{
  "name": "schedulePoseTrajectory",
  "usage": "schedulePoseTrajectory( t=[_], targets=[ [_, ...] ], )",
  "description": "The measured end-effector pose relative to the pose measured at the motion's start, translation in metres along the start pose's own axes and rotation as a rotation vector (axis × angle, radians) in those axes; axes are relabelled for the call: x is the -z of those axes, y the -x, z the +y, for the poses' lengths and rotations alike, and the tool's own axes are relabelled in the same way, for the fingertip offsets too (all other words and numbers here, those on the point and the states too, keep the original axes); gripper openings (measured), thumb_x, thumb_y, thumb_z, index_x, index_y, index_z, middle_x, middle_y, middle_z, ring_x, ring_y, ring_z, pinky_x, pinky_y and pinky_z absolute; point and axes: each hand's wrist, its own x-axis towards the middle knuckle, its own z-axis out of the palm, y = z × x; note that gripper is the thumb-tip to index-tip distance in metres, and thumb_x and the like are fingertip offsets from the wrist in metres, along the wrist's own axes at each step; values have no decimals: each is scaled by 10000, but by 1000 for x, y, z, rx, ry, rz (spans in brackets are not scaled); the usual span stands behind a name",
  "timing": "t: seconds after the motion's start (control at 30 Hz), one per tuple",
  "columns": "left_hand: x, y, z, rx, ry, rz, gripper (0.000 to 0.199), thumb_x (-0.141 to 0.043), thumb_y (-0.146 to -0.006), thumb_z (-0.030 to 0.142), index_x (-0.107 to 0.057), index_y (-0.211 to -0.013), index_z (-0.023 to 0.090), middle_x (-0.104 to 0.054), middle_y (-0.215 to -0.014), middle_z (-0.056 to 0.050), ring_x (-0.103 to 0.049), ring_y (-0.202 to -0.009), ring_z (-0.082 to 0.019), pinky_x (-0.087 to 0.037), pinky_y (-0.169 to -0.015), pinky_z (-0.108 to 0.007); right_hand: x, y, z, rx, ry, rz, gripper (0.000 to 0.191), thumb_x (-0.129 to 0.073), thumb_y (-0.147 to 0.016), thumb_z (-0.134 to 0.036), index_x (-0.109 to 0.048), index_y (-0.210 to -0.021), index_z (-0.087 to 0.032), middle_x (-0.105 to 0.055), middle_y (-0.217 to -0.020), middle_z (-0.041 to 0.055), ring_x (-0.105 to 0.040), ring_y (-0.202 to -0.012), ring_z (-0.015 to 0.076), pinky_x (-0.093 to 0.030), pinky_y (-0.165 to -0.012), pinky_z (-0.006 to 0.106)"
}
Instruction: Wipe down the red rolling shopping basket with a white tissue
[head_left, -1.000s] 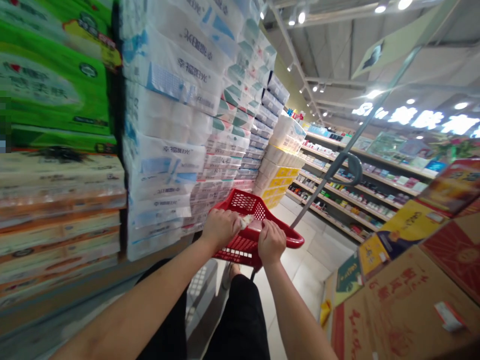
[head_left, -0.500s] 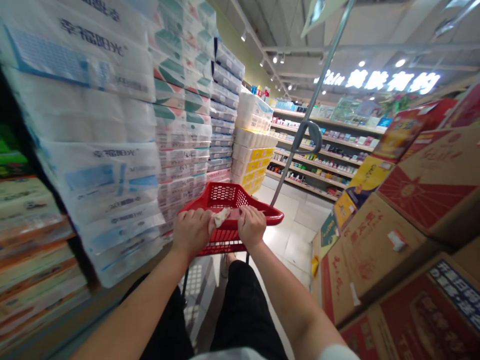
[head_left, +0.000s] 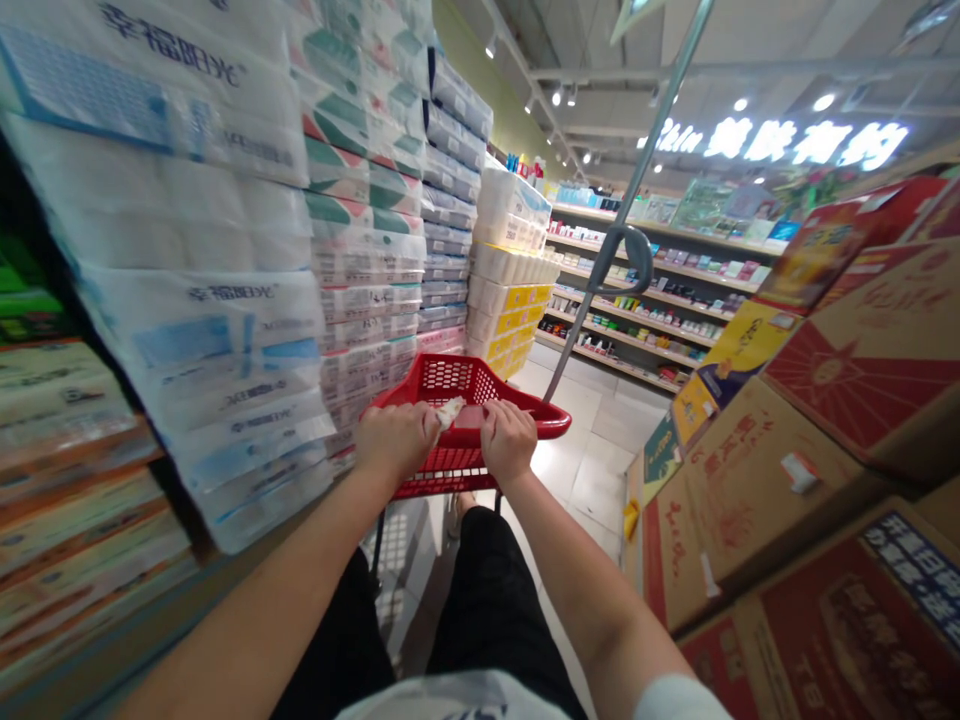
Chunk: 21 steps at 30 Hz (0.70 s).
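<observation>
A red plastic shopping cart (head_left: 457, 475) with a perforated basket stands right in front of my body. My left hand (head_left: 394, 440) is closed over the left part of its handle, and a crumpled whitish scrap, perhaps tissue or paper (head_left: 450, 410), sticks out by the thumb. Around the handle's right part wraps my right hand (head_left: 510, 435). A grey pole (head_left: 637, 180) with a loop-shaped grip (head_left: 637, 265) rises at the cart's right side. What lies deep in the basket is hidden by my hands and the rim.
Tall stacks of wrapped paper rolls (head_left: 217, 330) line the left side. Cardboard cartons (head_left: 757, 480) are piled on the right. Between them runs a tiled floor (head_left: 592, 450) toward shelves of small goods (head_left: 660, 290), with a lit sign (head_left: 810, 140) above.
The view shifts slightly, and the stacks and cartons move a little in the picture. Both hands keep their hold on the cart's handle.
</observation>
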Motion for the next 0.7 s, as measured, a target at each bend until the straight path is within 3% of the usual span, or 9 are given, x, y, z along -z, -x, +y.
schedulePoseTrajectory(
  t=[0.13, 0.3, 0.47, 0.6, 0.7],
  targets=[
    [-2, 8, 1, -50, 32, 129, 393, -298, -947, 378, -645, -997, 200, -693, -930, -101, -621, -885, -273, -353, -796, -413, 0, 0, 0, -4, 2, 3, 279, -453, -914, -199, -703, -1037, -179, -727, -1049, 68, -640, -1054, 193, -409, -968, 342],
    [0, 4, 1, 4, 14, 14, 464, -242, -956, 384, -642, -840, 181, -678, -769, -96, -614, -714, -258, -334, -680, -382, 1, 0, 0, 7, 4, 2, 284, -446, -914, -192, -703, -1034, -177, -728, -1046, 68, -644, -1046, 189, -407, -963, 338],
    [-3, 10, 4, -38, 37, 139, 364, -319, -943, 376, -639, -990, 209, -681, -907, -90, -600, -868, -257, -335, -794, -402, 0, 1, 0, -1, -6, 5, 278, -446, -921, -206, -697, -1036, -181, -727, -1052, 63, -639, -1053, 189, -405, -960, 337],
    [-3, 9, 5, 13, 15, 87, 418, -269, -954, 380, -629, -858, 191, -668, -808, -87, -597, -763, -248, -323, -715, -388, 1, 0, 0, -1, -7, 2, 276, -452, -914, -197, -699, -1036, -180, -728, -1053, 60, -639, -1052, 190, -404, -964, 336],
    [-1, 8, 5, -13, 39, 107, 397, -287, -949, 377, -638, -899, 198, -675, -830, -84, -601, -787, -250, -329, -740, -393, 1, 0, -1, -13, -6, 1, 280, -449, -913, -197, -701, -1033, -175, -727, -1048, 69, -640, -1049, 192, -410, -962, 340]
  ],
)
